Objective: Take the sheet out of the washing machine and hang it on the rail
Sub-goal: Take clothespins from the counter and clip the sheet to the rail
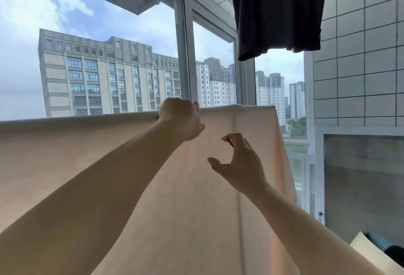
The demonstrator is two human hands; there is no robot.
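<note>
A pale peach sheet (91, 150) hangs draped over a horizontal rail that it hides, its top fold running across the view at window height. My left hand (181, 119) reaches up to that top fold and its fingers curl over the edge, gripping the sheet. My right hand (236, 161) hovers in front of the sheet a little lower, thumb and fingers spread apart in a loose curve, holding nothing. The sheet's right edge (284, 154) falls down beside the window frame. The washing machine is out of view.
A black T-shirt (277, 12) with a white print hangs overhead at the upper right. Behind the sheet is a large window (185, 56) onto apartment blocks. A grey tiled wall (363, 56) stands at the right, with a grey panel (363, 176) below it.
</note>
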